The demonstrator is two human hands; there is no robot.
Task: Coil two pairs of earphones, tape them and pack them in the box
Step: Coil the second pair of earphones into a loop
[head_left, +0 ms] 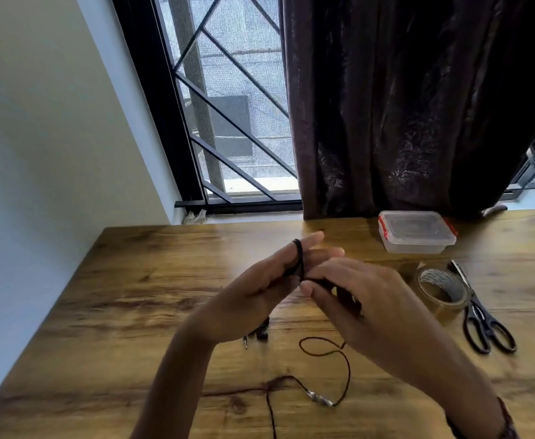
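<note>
My left hand is raised over the table with its fingers stretched out, and a black earphone cable is wound in loops around them. My right hand pinches the cable just right of those loops. The loose cable trails down onto the table in front, ending near a small metal piece. A jack plug and black earbuds lie under my left wrist. The clear plastic box with red clips stands closed at the back right.
A roll of brown tape lies right of my hands, with black scissors beside it. The wooden table reaches the window sill and a dark curtain at the back.
</note>
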